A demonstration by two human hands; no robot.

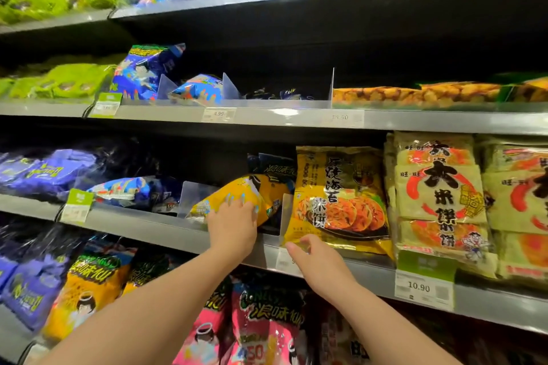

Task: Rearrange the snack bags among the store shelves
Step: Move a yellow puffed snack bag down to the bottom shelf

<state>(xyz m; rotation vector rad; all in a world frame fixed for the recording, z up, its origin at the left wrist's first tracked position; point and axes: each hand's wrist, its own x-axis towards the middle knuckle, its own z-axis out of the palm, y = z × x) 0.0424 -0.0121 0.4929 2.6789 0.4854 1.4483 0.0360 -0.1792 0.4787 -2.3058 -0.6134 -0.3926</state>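
A yellow snack bag (237,195) lies tilted on its side on the third shelf down (142,224), between two clear dividers. My left hand (234,224) rests on its lower right part with the fingers spread over the bag. To its right a golden rice-cracker bag (341,198) stands upright. My right hand (314,258) is at that bag's lower left corner, thumb and fingers curled close to the corner; whether they pinch it is unclear.
Large pale rice-cracker packs (439,195) fill the shelf to the right. Blue bags (127,190) and purple bags (44,172) lie to the left. Pink bags (267,323) and yellow bags (86,284) fill the shelf below; a price tag (421,287) hangs on the rail.
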